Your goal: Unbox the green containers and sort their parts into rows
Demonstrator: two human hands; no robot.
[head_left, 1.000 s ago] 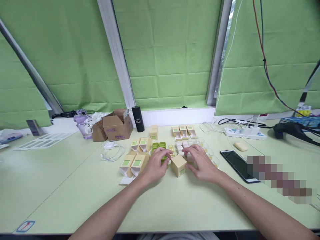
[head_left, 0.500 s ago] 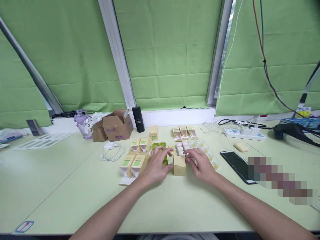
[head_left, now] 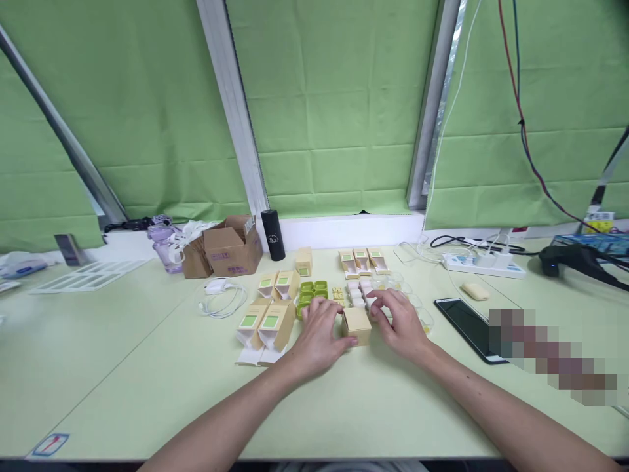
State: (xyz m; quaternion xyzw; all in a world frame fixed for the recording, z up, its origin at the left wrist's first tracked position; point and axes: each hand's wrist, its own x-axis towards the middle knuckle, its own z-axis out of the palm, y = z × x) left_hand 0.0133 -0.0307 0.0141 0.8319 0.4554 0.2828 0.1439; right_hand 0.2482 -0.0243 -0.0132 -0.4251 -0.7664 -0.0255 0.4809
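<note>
Green curtains (head_left: 334,111) back the table (head_left: 122,367) bearing the box (head_left: 357,322).

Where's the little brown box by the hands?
In the head view, the little brown box sits centrally on the table, between the left hand and right hand.

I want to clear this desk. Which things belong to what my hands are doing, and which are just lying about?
Likely in use: small tan box, between left hand and right hand; open labelled boxes; green trays.
Lying about: phone; power strip; black flask; brown carton.
</note>
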